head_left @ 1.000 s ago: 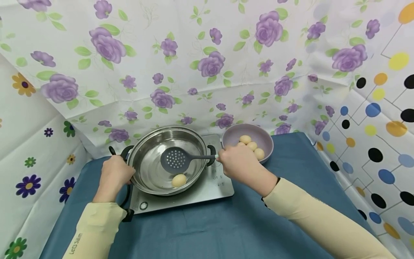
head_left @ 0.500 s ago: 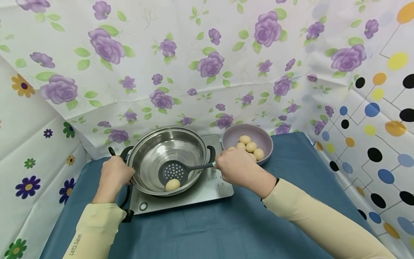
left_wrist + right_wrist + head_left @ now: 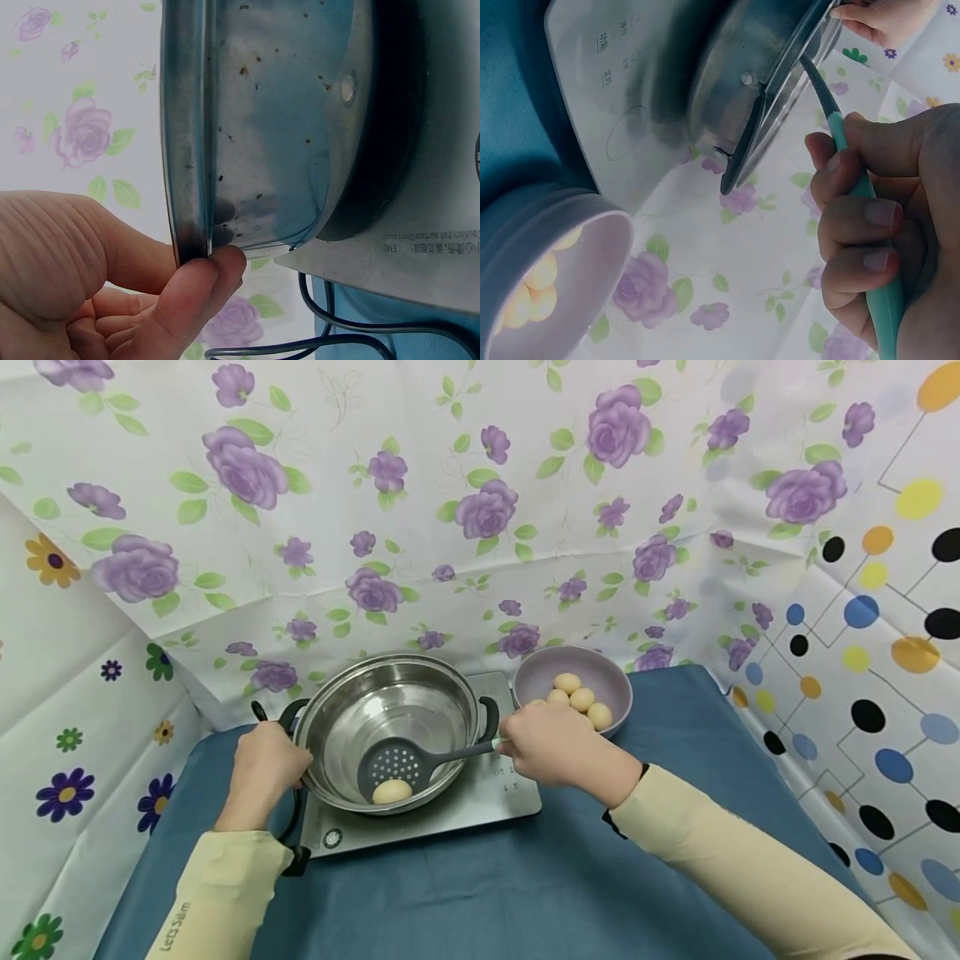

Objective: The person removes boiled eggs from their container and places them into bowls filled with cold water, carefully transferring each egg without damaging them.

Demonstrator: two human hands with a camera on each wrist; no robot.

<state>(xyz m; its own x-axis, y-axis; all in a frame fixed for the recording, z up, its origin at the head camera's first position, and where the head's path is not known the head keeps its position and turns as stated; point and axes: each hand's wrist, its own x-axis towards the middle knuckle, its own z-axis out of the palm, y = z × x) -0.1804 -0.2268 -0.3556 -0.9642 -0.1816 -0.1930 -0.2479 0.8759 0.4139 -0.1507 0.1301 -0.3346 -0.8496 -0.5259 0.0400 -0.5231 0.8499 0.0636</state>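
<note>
A wide steel pot (image 3: 420,689) with black side handles stands on the induction cooker (image 3: 495,797). My left hand (image 3: 268,758) pinches the pot's rim at its left side, thumb and fingers on either side of the edge in the left wrist view. My right hand (image 3: 551,743) grips the green handle (image 3: 885,311) of a grey slotted skimmer (image 3: 397,758), fingers curled round it. The skimmer's perforated head lies low inside the pot, near its front wall. One light brown egg (image 3: 392,791) sits at the front edge of that head, overlapping it in the head view.
A mauve bowl (image 3: 618,689) with several eggs (image 3: 581,699) stands right of the cooker, partly behind my right hand. Black cables (image 3: 352,330) run by the cooker's left side. Blue cloth (image 3: 465,902) covers the table, and a floral sheet (image 3: 420,485) hangs behind.
The skimmer's head has moved down and left in the pot, from behind the egg to against it. The egg has shifted left along the front wall. My left hand stays on the rim.
</note>
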